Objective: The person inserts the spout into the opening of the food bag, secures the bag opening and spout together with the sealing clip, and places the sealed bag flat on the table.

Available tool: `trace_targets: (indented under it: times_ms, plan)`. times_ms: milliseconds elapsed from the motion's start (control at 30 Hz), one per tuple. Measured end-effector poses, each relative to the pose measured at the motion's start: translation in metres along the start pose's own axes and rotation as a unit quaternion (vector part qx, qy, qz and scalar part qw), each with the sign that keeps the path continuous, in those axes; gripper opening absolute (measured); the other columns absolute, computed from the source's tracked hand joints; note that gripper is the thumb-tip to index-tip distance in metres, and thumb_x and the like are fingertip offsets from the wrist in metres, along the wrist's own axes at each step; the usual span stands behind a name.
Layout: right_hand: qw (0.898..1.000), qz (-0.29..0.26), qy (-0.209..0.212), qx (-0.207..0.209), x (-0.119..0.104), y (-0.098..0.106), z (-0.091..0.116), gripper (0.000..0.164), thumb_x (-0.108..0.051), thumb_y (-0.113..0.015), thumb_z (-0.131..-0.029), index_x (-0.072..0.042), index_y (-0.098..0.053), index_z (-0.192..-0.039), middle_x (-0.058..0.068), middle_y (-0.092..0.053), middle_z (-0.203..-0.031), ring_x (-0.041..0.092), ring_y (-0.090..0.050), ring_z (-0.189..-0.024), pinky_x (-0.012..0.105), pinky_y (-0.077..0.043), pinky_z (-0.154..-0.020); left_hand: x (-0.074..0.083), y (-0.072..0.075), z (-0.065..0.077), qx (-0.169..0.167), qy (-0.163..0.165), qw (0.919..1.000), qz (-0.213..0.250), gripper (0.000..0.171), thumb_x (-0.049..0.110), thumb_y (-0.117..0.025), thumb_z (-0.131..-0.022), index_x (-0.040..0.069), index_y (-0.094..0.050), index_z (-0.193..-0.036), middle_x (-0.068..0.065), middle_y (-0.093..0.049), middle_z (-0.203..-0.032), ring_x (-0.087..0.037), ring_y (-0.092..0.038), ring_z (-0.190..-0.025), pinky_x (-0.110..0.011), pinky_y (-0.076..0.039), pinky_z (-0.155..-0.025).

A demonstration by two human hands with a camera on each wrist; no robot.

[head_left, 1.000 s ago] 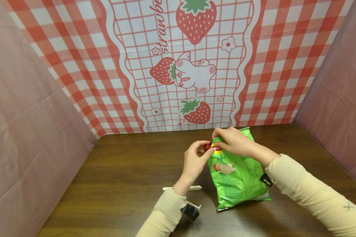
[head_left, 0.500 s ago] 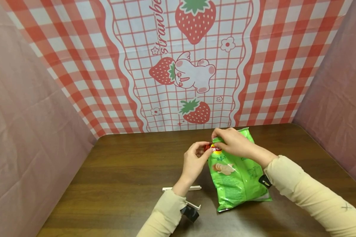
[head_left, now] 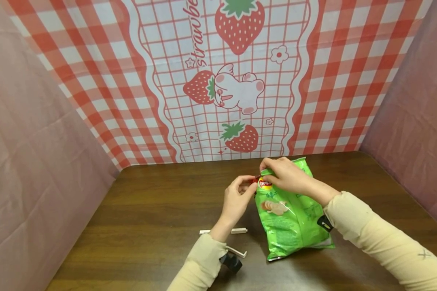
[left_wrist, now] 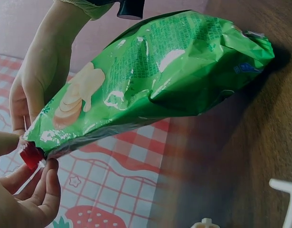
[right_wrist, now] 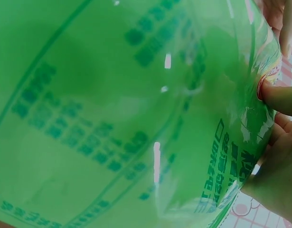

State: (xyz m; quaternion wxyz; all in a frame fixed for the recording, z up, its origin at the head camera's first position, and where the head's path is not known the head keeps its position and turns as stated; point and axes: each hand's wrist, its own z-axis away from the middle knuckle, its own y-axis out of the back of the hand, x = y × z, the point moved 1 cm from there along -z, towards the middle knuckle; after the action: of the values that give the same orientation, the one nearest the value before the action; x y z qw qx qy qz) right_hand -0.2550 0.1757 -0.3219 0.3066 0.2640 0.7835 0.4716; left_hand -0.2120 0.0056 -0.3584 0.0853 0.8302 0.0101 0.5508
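Observation:
A green chip bag with a yellow-and-red logo leans up from the table, its top near the far edge. My right hand grips its upper edge, thumb on the front. At the bag's top left corner my left hand pinches a small red piece between thumb and fingers; I cannot tell whether it is a clip or part of the bag. In the right wrist view the bag's printed face fills most of the picture, and the right thumb presses it near the logo.
Partly behind my left wrist lies a white stick on the brown table. A second white piece with a bent end shows beside the left wrist camera. A red checked strawberry cloth hangs behind, with pink curtains at both sides.
My left hand has shifted slightly left, uncovering more of the logo, and less of the red piece shows now. The right hand and bag stay nearly in place.

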Motion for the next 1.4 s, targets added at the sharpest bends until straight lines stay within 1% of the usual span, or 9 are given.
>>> trace_targets:
  times_ms: [167,267,367,600,800,967,1100,1300,1400]
  plan:
    - [1.000,0.004,-0.005,-0.004,0.000,-0.001,0.000,0.016,-0.011,-0.066,-0.082,-0.012,-0.053,-0.092,-0.004,-0.060,-0.081,0.020,-0.059,-0.081,0.046,-0.039,-0.084,-0.005,0.004,0.001,-0.009,0.019,0.9997,0.014,0.024,0.010,-0.056,-0.089,-0.005,-0.060,-0.107,-0.022,-0.065,-0.096,-0.037,-0.064,-0.080,-0.030,-0.052,-0.068]
    - [1.000,0.005,-0.007,-0.007,0.000,0.000,0.000,0.016,-0.011,-0.066,-0.082,-0.012,-0.053,-0.092,-0.004,-0.060,-0.081,0.020,-0.059,-0.081,0.047,-0.038,-0.086,-0.007,0.007,0.001,-0.006,0.017,0.9997,0.015,0.024,0.009,-0.054,-0.090,-0.006,-0.059,-0.107,-0.024,-0.064,-0.095,-0.040,-0.063,-0.080,-0.042,-0.052,-0.071]
    - [1.000,0.006,-0.009,-0.011,-0.001,0.000,-0.001,0.016,-0.011,-0.066,-0.082,-0.012,-0.053,-0.092,-0.005,-0.059,-0.079,0.019,-0.059,-0.080,0.048,-0.038,-0.086,-0.008,0.009,0.001,-0.003,0.011,0.9998,0.014,0.022,0.006,-0.053,-0.090,-0.008,-0.059,-0.106,-0.024,-0.063,-0.096,-0.042,-0.062,-0.080,-0.047,-0.050,-0.072]
    - [1.000,0.010,-0.009,-0.020,-0.003,0.000,-0.001,0.016,-0.011,-0.064,-0.083,-0.009,-0.053,-0.095,-0.005,-0.059,-0.077,0.018,-0.059,-0.080,0.047,-0.038,-0.087,-0.015,0.014,0.001,0.000,0.008,0.9999,0.007,0.021,0.003,-0.048,-0.092,-0.009,-0.060,-0.104,-0.025,-0.063,-0.098,-0.042,-0.060,-0.078,-0.042,-0.051,-0.071]
    - [1.000,0.008,-0.013,-0.015,-0.002,0.001,-0.001,0.016,-0.011,-0.064,-0.083,-0.010,-0.053,-0.094,-0.006,-0.059,-0.077,0.016,-0.059,-0.078,0.047,-0.037,-0.087,-0.019,0.020,0.004,-0.001,0.017,0.9998,-0.003,0.020,0.002,-0.049,-0.091,-0.010,-0.059,-0.103,-0.023,-0.063,-0.099,-0.042,-0.061,-0.078,-0.047,-0.050,-0.072]
    - [1.000,0.008,-0.015,-0.017,-0.002,0.002,-0.001,0.016,-0.011,-0.064,-0.084,-0.012,-0.051,-0.093,-0.006,-0.058,-0.076,0.017,-0.059,-0.078,0.047,-0.037,-0.087,-0.022,0.025,0.005,-0.014,0.027,0.9991,-0.029,0.019,0.001,-0.050,-0.090,-0.008,-0.061,-0.102,-0.021,-0.065,-0.097,-0.039,-0.062,-0.078,-0.033,-0.052,-0.067]
    - [1.000,0.007,-0.016,-0.018,-0.002,0.001,-0.001,0.015,-0.011,-0.064,-0.084,-0.012,-0.052,-0.093,-0.006,-0.058,-0.077,0.017,-0.059,-0.079,0.047,-0.037,-0.087,-0.024,0.029,0.007,-0.024,0.018,0.9989,-0.036,0.018,0.000,-0.051,-0.089,-0.007,-0.061,-0.101,-0.020,-0.065,-0.096,-0.038,-0.062,-0.077,-0.023,-0.049,-0.064]
    - [1.000,0.003,-0.017,-0.017,-0.002,0.001,0.000,0.015,-0.012,-0.063,-0.084,-0.012,-0.052,-0.093,-0.007,-0.057,-0.076,0.017,-0.058,-0.080,0.046,-0.037,-0.087,-0.026,0.036,0.010,-0.033,-0.004,0.9981,-0.052,0.016,-0.001,-0.053,-0.087,-0.007,-0.062,-0.100,-0.021,-0.064,-0.094,-0.035,-0.062,-0.075,-0.019,-0.048,-0.064]
    - [1.000,0.004,-0.017,-0.017,-0.002,0.000,0.001,0.014,-0.013,-0.063,-0.084,-0.013,-0.052,-0.093,-0.007,-0.057,-0.076,0.017,-0.058,-0.080,0.046,-0.037,-0.088,-0.041,0.039,0.009,-0.032,-0.005,0.9969,-0.072,0.013,0.001,-0.056,-0.086,-0.002,-0.064,-0.096,-0.019,-0.064,-0.089,-0.031,-0.062,-0.074,-0.021,-0.048,-0.064]
